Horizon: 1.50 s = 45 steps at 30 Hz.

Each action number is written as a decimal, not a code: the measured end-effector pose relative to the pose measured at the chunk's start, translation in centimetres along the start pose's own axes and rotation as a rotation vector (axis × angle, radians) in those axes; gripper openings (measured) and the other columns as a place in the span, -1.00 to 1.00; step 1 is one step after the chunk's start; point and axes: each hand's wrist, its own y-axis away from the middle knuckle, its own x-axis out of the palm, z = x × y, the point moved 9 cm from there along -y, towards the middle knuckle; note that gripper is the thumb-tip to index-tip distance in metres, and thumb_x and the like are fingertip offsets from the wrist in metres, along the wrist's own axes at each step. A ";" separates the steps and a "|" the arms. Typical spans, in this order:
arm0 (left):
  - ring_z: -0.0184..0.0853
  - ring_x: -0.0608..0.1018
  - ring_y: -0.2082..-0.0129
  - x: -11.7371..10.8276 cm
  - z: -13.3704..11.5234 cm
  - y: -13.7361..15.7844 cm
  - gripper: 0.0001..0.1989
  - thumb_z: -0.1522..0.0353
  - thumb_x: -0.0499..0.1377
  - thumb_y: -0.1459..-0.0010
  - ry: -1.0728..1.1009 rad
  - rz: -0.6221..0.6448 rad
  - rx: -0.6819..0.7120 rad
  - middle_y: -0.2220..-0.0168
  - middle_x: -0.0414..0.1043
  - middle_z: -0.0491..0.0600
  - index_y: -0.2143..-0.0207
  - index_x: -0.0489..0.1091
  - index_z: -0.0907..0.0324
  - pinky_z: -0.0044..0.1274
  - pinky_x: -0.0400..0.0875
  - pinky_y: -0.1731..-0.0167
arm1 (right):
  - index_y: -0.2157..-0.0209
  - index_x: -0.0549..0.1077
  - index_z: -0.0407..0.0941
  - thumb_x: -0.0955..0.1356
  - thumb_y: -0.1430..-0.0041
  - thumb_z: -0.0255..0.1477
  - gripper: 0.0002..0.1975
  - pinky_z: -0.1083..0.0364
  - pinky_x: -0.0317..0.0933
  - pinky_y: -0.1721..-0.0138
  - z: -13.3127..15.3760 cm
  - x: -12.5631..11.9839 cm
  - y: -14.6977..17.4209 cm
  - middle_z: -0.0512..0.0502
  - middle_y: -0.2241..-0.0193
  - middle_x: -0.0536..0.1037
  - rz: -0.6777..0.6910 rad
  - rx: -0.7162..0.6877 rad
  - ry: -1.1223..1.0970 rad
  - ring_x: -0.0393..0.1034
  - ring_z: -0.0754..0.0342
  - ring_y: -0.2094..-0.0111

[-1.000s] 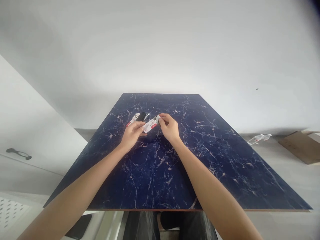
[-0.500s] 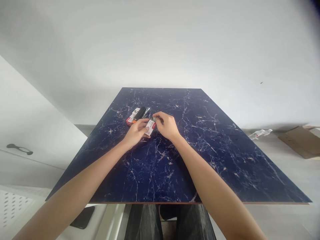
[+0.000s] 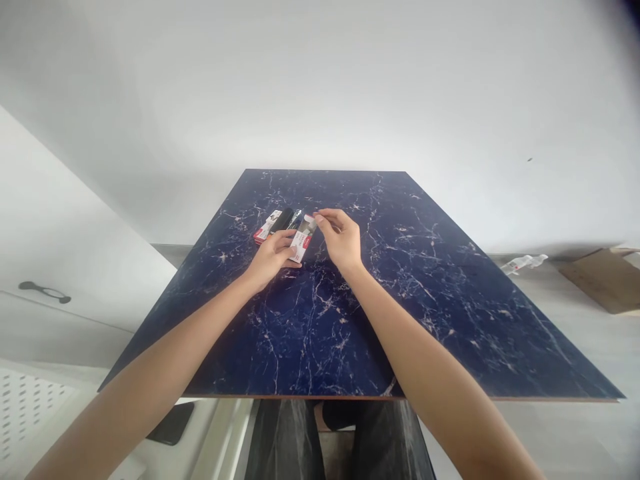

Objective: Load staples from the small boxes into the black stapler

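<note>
My left hand (image 3: 274, 257) is closed around the near end of a small white-and-red box (image 3: 301, 245), which tilts up and away above the table. A greyish panel shows towards the box's far end. My right hand (image 3: 341, 235) pinches with thumb and forefinger at that far end, its other fingers curled. Just beyond my left hand lie another white-and-red box (image 3: 263, 231), a black cylindrical thing (image 3: 283, 220) and a clear, shiny item (image 3: 297, 217) that I cannot make out.
The dark blue marbled table (image 3: 340, 347) stands against a pale wall. To the right, on the floor, are a crumpled clear plastic piece (image 3: 524, 264) and a cardboard box (image 3: 603, 280). A white cabinet with a dark handle (image 3: 45, 292) is at left; a black flat object (image 3: 173, 424) lies below.
My right hand's fingertips have shifted up and slightly right along the box. More of its far end now shows. My left hand keeps its hold.
</note>
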 end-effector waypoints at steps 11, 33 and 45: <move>-0.20 0.60 0.20 0.4 -0.8 0.3 -0.55 0.30 0.26 -0.18 -0.130 0.008 0.123 0.05 0.48 0.10 -0.11 0.32 0.14 -0.36 0.64 0.31 | 0.22 0.58 0.02 0.36 -0.28 -0.26 -0.83 -0.07 0.32 0.03 0.8 -0.2 0.6 -0.04 0.26 0.63 -0.018 -0.081 0.291 0.43 -0.05 0.12; -0.23 0.59 0.22 -0.2 -0.3 -0.1 -0.50 0.31 0.30 -0.13 -0.057 -0.018 0.114 0.05 0.47 0.08 -0.12 0.32 0.11 -0.33 0.64 0.27 | 0.28 0.54 0.00 0.35 -0.26 -0.29 -0.87 -0.04 0.34 0.09 0.0 -0.4 0.1 -0.02 0.30 0.62 -0.008 -0.077 0.285 0.45 -0.02 0.21; -0.20 0.59 0.16 1.0 -0.4 0.4 -0.48 0.26 0.32 -0.12 -0.081 0.075 0.059 -0.02 0.47 0.10 -0.12 0.34 0.12 -0.33 0.62 0.23 | 0.21 0.52 0.02 0.32 -0.31 -0.34 -0.87 -0.05 0.33 0.10 1.6 0.3 0.5 -0.05 0.26 0.63 0.026 -0.199 0.357 0.41 -0.06 0.18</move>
